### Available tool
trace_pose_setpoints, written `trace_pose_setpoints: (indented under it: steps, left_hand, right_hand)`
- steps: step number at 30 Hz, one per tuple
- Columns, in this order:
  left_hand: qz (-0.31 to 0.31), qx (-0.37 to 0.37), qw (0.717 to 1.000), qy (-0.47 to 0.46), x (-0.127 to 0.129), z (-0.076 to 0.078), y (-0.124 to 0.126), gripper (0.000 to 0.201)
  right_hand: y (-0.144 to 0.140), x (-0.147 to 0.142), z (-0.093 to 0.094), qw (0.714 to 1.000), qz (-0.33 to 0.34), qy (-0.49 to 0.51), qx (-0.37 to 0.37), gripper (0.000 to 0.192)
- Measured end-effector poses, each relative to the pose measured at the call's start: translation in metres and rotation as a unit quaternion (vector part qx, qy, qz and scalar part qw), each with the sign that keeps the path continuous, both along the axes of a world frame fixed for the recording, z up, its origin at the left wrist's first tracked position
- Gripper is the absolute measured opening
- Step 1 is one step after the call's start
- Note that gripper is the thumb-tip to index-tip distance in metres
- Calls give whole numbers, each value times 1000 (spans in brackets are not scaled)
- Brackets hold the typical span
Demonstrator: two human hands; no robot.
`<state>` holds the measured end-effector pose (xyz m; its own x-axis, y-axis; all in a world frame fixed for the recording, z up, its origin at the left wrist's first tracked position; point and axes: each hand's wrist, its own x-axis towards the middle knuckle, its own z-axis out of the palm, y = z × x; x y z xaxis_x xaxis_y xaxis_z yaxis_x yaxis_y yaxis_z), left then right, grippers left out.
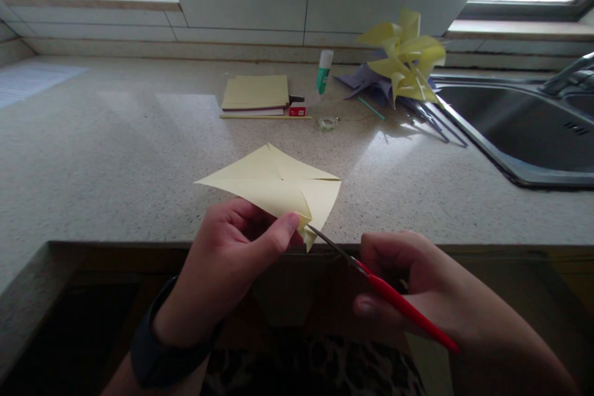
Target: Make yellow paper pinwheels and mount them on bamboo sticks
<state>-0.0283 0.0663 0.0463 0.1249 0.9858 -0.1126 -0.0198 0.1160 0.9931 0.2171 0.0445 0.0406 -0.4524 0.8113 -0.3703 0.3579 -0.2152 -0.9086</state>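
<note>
A pale yellow square of paper (260,176) is held over the counter's front edge, with a slit at its right corner and a small dark dot near its middle. My left hand (245,238) pinches its near corner between thumb and fingers, where a flap is bent over. In my right hand (403,272) is a pair of scissors (394,297) with red handles. The scissors' metal tips touch the paper right beside my left thumb. How far the blades are parted I cannot tell.
On the counter (139,154) lie a yellow paper stack (255,91), a red box (297,111), a thin stick (264,117) and a tape roll (328,123). Behind stands a glue stick (323,71). Yellow (403,55) and purple pinwheels (371,81) rest beside the sink (520,130).
</note>
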Motion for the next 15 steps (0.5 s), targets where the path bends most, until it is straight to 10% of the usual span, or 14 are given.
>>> trace_pose_setpoints:
  steps: [15]
  left_hand:
    - [-2,5,1000,17,0,0,0,22]
  right_hand:
    - [2,0,1,1000,-2,-17,-6,43]
